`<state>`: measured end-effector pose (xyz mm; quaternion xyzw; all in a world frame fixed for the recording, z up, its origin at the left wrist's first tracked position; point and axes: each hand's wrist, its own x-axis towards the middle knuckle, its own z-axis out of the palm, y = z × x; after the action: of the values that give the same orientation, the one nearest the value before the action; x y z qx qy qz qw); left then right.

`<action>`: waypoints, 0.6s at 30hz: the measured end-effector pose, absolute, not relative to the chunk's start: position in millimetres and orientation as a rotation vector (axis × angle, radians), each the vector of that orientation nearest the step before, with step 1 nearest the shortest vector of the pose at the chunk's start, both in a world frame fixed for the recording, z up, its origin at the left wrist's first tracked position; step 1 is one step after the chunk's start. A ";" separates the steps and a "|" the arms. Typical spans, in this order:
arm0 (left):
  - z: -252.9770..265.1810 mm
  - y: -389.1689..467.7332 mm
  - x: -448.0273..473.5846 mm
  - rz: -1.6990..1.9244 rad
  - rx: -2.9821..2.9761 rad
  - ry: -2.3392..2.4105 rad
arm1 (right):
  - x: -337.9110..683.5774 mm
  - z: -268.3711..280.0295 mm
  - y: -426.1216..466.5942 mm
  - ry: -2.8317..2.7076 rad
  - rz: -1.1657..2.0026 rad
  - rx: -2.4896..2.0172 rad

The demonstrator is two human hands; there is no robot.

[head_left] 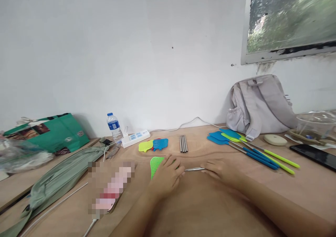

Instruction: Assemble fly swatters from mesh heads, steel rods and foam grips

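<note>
My left hand (168,174) is closed over a green mesh fly swatter head (155,165), whose holed end sticks out past the fingers. From that hand a thin metal tube (193,169) runs to the right, low over the table. My right hand (219,170) pinches the tube's right end. The joint of tube and swatter head is hidden under my left fingers. Farther back lie several loose metal tubes (183,144) side by side. Left of them are a yellow swatter head (145,145) and a blue swatter head (160,144).
Several blue and yellow-green fly swatters (258,155) lie at right, near a grey backpack (262,104), a round beige case (275,139) and a black phone (316,156). Leftward are a power strip (135,138), a water bottle (113,124), a grey-green bag (63,177) and a blurred pink object (115,188).
</note>
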<state>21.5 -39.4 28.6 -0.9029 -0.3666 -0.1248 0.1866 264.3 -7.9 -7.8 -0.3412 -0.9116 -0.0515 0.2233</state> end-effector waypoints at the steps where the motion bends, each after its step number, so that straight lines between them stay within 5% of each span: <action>1: 29.6 -38.4 19.6 -0.354 -2.534 -1.038 | 267.8 -8.0 -4.4 -2.508 -0.194 -0.954; 18: 34.7 -16.6 -42.0 -0.526 -2.191 -0.955 | 320.0 13.5 17.8 -2.388 -0.546 -0.944</action>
<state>-42.0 -16.6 34.7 -0.8418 -0.3669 -0.2023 0.3403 320.0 17.8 13.5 -0.3478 -0.8794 -0.2010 0.2555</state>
